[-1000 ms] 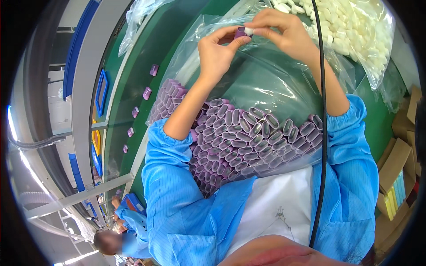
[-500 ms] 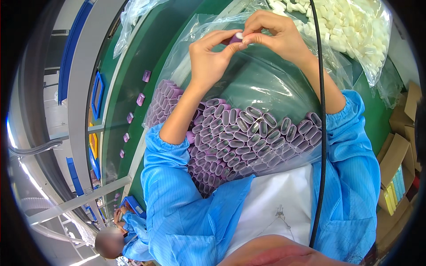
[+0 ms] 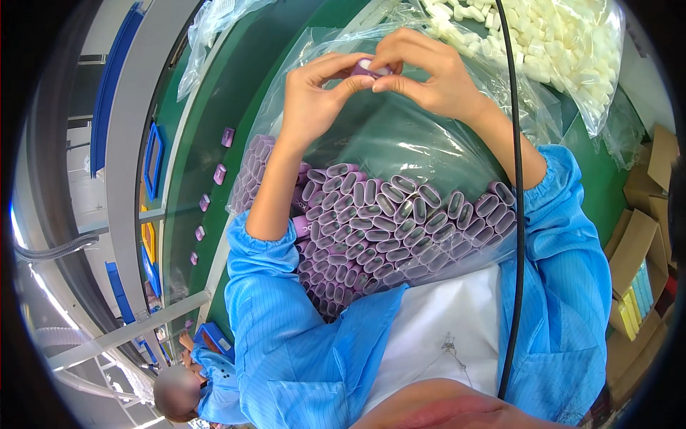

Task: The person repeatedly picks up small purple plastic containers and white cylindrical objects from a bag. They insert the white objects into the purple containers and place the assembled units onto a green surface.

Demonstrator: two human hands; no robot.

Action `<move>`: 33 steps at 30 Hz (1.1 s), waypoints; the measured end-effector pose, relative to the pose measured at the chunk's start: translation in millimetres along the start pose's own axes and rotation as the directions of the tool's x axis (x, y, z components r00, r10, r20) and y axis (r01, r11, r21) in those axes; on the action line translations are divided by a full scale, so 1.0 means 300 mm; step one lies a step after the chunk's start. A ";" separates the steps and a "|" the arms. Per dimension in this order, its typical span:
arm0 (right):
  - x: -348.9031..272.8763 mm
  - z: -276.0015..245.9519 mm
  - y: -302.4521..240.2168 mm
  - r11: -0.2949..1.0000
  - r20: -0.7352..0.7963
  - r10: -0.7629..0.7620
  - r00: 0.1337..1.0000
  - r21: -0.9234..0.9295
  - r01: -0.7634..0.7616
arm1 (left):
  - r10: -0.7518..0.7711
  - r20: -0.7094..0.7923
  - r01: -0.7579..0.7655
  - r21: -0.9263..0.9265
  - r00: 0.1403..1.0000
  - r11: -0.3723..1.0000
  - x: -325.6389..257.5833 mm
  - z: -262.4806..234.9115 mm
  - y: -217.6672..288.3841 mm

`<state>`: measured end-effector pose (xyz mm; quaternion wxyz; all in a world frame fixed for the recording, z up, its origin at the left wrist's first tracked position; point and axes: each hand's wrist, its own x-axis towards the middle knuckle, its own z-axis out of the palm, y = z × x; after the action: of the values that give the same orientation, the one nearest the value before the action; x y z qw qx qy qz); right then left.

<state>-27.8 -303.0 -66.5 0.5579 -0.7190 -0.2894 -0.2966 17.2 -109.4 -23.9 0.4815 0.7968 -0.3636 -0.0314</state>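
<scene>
My left hand (image 3: 316,94) pinches a purple oval casing (image 3: 363,71) between thumb and fingers, above the clear plastic bag. A white plug (image 3: 366,64) shows in the casing's opening, partly hidden by fingers. My right hand (image 3: 434,77) is closed at the casing's right end, with its thumb against the lower side and its bent fingers over the top. Below both hands, many similar purple casings (image 3: 386,207) stand packed together in front of me, their oval openings facing up.
White plugs (image 3: 554,43) fill a clear bag at the far right. Several purple pieces (image 3: 220,174) lie in a row on the green belt (image 3: 189,154) at left. A black cable (image 3: 516,179) hangs down the view. Cardboard boxes (image 3: 636,247) stand at right; another person (image 3: 214,379) sits lower left.
Both hands have moved slightly left with the casing. It has turned, so more of its opening and the white plug shows. The view has shifted a little.
</scene>
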 end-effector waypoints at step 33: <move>-0.004 -0.210 0.437 0.164 -0.179 -0.009 0.984 -0.971 -0.175 | 0.189 0.646 -0.312 0.080 0.740 0.947 -0.033 0.377 0.216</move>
<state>62.7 -392.0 -137.3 -0.0023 -0.9001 0.0503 -0.4327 -71.0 -205.1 -36.0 0.2562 0.7242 -0.6090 -0.1973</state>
